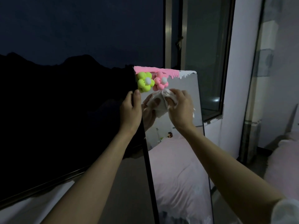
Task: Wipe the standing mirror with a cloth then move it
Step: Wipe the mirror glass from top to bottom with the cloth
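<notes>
Right hand [178,107]: fingers curled around a crumpled white cloth [169,97], pressing it against the glass of the standing mirror [178,159]. The cloth bunches out past the fingertips toward the upper left, and its reflection shows in the glass directly beneath the fingers.

Left hand [131,109]: fingers wrapped around the mirror's dark left edge, thumb lying up along the front of the frame, gripping it. Thumb tip sits just below a yellow-green puffy flower [144,81] stuck on the mirror's top left corner.

A pink puffy flower [160,83] is just above the cloth and the right fingertips, beside the yellow-green one. Above both, a pink and white drip-shaped trim [161,71] runs along the mirror's top edge.

The mirror stands upright, slightly tilted, between the two forearms, with its lower part running down toward the camera. The glass reflects a pale pink bed.

Beyond the left hand: a large dark window [64,62] showing night sky and a hill outline. Beyond the right hand: a metal-framed window [208,54] and a white wall [233,94]. Far right, lower: pale bedding [284,167].
</notes>
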Demonstrator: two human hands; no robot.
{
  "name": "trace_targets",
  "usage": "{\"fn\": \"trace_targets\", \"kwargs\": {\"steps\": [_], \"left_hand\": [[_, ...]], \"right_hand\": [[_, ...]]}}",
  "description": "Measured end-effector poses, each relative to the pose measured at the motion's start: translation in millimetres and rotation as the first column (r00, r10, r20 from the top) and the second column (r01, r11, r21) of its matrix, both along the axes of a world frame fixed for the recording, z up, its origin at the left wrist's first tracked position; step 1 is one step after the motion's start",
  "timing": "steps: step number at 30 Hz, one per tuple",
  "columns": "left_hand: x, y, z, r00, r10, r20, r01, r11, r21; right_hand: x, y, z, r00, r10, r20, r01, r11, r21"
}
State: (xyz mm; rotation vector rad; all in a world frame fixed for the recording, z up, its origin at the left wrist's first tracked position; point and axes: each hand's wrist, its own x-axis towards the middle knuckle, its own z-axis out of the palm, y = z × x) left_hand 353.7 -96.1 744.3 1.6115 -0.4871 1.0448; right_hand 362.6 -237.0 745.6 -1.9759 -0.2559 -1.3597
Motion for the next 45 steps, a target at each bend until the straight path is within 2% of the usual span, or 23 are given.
{"fn": "trace_targets", "kwargs": {"steps": [4, 8, 9, 12, 13, 17, 19, 24, 29, 33, 39, 43, 45], "left_hand": [[0.9, 0.3, 0.6, 1.000, 0.001, 0.019, -0.001, 1.000, 0.008], [4.6, 8.4, -3.5, 1.000, 0.007, 0.029, -0.007, 1.000, -0.001], [4.7, 9.9, -2.8, 0.999, 0.009, 0.040, -0.010, 1.000, 0.016], [6.6, 11.8, -1.0, 0.999, -0.011, 0.052, 0.009, 0.999, 0.045], [6.8, 11.5, -1.0, 0.999, -0.020, 0.045, 0.018, 0.999, 0.039], [8.2, 12.4, -1.8, 0.998, -0.059, 0.013, 0.059, 0.998, 0.002], [10.1, 14.3, -0.8, 0.997, -0.074, 0.004, 0.074, 0.997, -0.009], [12.9, 16.2, 3.7, 0.987, -0.156, -0.045, 0.156, 0.988, -0.004], [13.5, 24.3, 3.0, 0.977, -0.204, -0.069, 0.202, 0.979, -0.031], [11.5, 26.6, 8.3, 0.960, -0.268, -0.076, 0.267, 0.963, -0.025], [12.4, 34.2, 8.4, 0.964, -0.238, -0.117, 0.238, 0.971, -0.018], [5.7, 27.6, 11.8, 0.953, -0.266, -0.147, 0.261, 0.964, -0.056], [5.1, 27.6, 12.5, 0.955, -0.257, -0.149, 0.252, 0.966, -0.055]], "right_hand": [[-0.2, 11.2, -16.7, 0.985, -0.044, 0.164, 0.072, 0.983, -0.168], [-2.4, 11.3, -33.5, 0.972, -0.030, 0.231, 0.104, 0.943, -0.317], [-1.0, 7.8, -26.0, 0.978, -0.039, 0.205, 0.104, 0.943, -0.316], [6.7, 2.0, -2.7, 0.995, -0.094, 0.017, 0.096, 0.982, -0.161], [6.1, 5.2, -2.1, 0.995, -0.100, 0.007, 0.100, 0.986, -0.133], [-3.8, 24.6, -35.3, 0.982, 0.018, 0.190, 0.034, 0.963, -0.266], [-3.2, 23.4, -38.4, 0.975, 0.030, 0.218, 0.045, 0.941, -0.334], [-5.7, 29.8, -3.8, 0.984, 0.005, 0.178, 0.031, 0.980, -0.195], [-13.9, 42.6, -47.8, 0.943, 0.073, 0.325, 0.057, 0.926, -0.372], [-9.5, 51.0, -4.5, 0.955, 0.016, 0.297, 0.074, 0.954, -0.290], [-17.9, 42.7, -46.3, 0.933, 0.066, 0.355, 0.108, 0.888, -0.447], [-12.8, 48.3, -5.8, 0.943, 0.002, 0.332, 0.128, 0.921, -0.367], [-12.0, 49.1, -11.4, 0.933, 0.030, 0.358, 0.107, 0.928, -0.357]]}}
